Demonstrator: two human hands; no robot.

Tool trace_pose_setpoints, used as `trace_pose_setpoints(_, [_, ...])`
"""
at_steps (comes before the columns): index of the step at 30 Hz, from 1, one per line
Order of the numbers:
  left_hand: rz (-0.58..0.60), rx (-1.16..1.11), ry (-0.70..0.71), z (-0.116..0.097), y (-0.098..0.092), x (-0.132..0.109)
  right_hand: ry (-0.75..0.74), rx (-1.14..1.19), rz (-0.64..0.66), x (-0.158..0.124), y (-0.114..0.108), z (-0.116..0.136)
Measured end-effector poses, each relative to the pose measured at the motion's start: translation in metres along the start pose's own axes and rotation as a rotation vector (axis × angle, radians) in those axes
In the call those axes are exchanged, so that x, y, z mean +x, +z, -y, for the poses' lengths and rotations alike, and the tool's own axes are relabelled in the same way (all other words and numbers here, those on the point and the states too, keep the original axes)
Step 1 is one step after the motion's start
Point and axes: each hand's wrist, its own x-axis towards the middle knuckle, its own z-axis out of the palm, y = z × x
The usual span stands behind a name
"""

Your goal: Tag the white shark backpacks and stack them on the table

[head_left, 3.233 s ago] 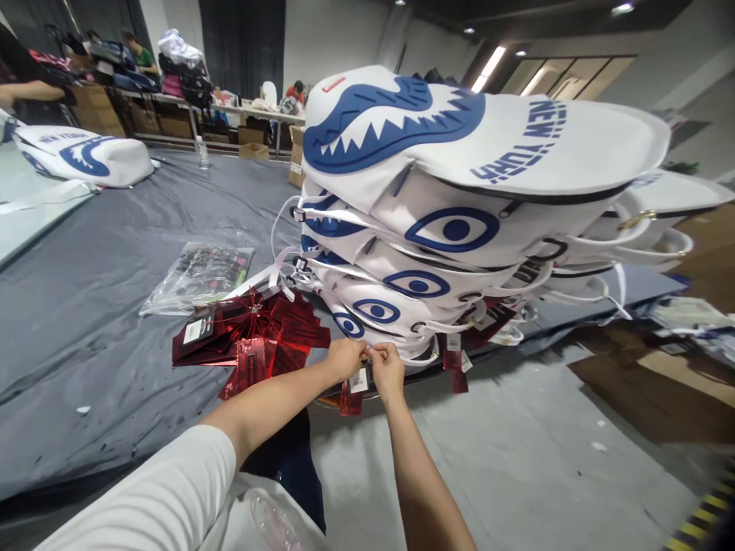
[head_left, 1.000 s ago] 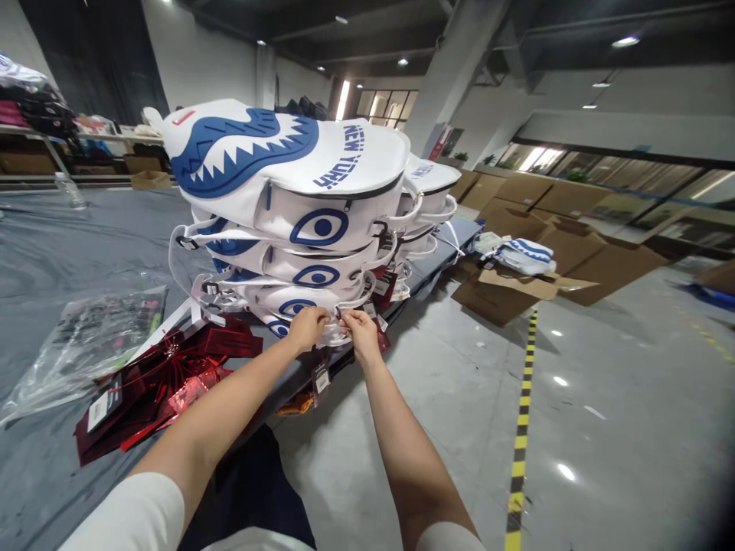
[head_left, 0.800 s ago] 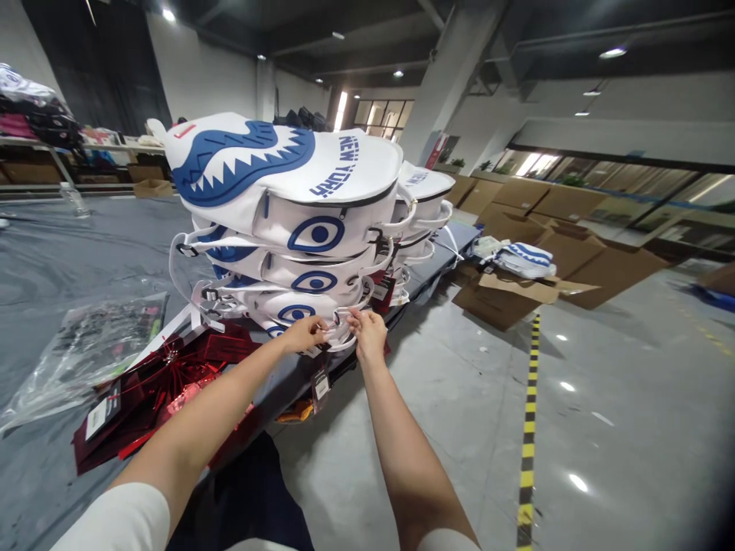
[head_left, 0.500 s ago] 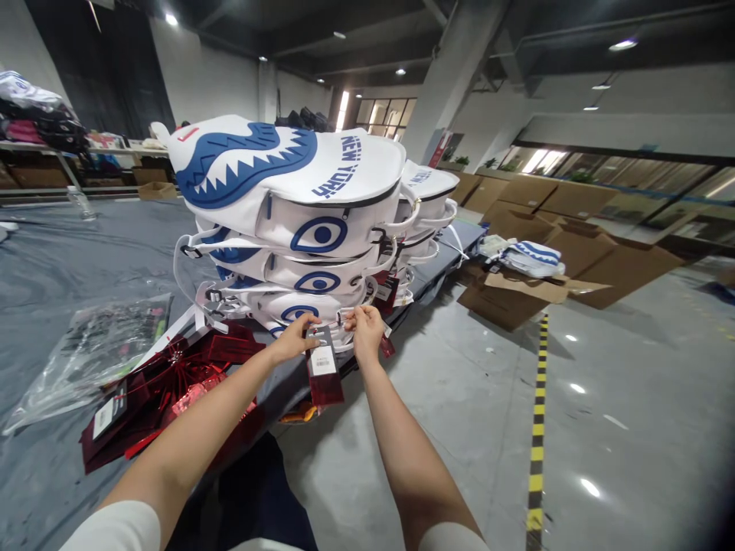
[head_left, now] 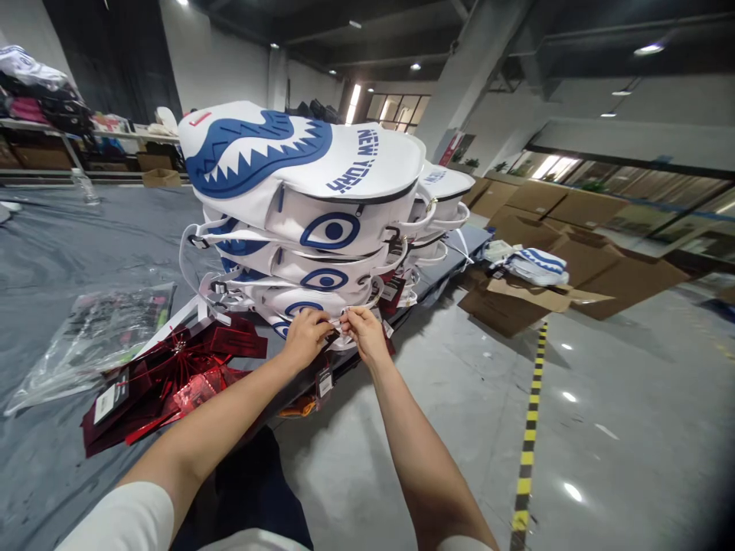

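Several white backpacks with blue eyes and shark teeth are stacked in front of me, the top backpack (head_left: 321,164) lettered NEW YORK. At the low front of the stack my left hand (head_left: 308,337) is closed, its fingertips pinching the dark upper end of a hang tag (head_left: 325,380). The tag's white barcode label dangles below, turned partly edge-on. Close beside it, my right hand (head_left: 364,332) pinches finger and thumb together near the lowest bags' handles. Whatever lies in that pinch is too small to make out. Another dark red tag (head_left: 393,291) hangs behind the right hand.
A pile of red hang tags (head_left: 184,383) lies left of my left forearm, beside a clear plastic bag (head_left: 95,340). A water bottle (head_left: 85,186) stands farther back on the grey-covered table (head_left: 132,252). Cardboard boxes (head_left: 574,252) stand on the floor to the right.
The hang tag has turned from facing me to nearly edge-on and hangs lower. My left hand has moved right, closer to the right hand. The view has shifted slightly.
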Motion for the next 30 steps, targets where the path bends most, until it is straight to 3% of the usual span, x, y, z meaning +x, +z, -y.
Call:
trace_pose_setpoints(2, [0.002,-0.029,0.008,-0.004,0.002,0.004,0.05,0.002,0.039,0.002,-0.003,0.001])
trace_pose_setpoints(5, [0.013,-0.284,-0.1,-0.008,0.007,0.012,0.081,-0.033,0.089,0.002,-0.005,0.003])
trace_pose_setpoints(8, [0.114,-0.556,-0.226,-0.003,0.013,0.02,0.073,-0.094,0.132,0.002,-0.009,0.006])
trace_pose_setpoints(10, [0.176,-0.606,-0.277,0.004,0.017,0.022,0.059,-0.147,0.171,0.002,-0.012,0.008])
trace_pose_setpoints(17, [0.244,-0.475,-0.361,0.019,0.018,0.016,-0.083,-0.465,0.319,0.011,-0.018,0.013])
trace_pose_setpoints(30, [0.37,-0.119,-0.367,0.002,0.008,0.019,-0.256,-0.992,0.402,0.006,-0.013,0.022])
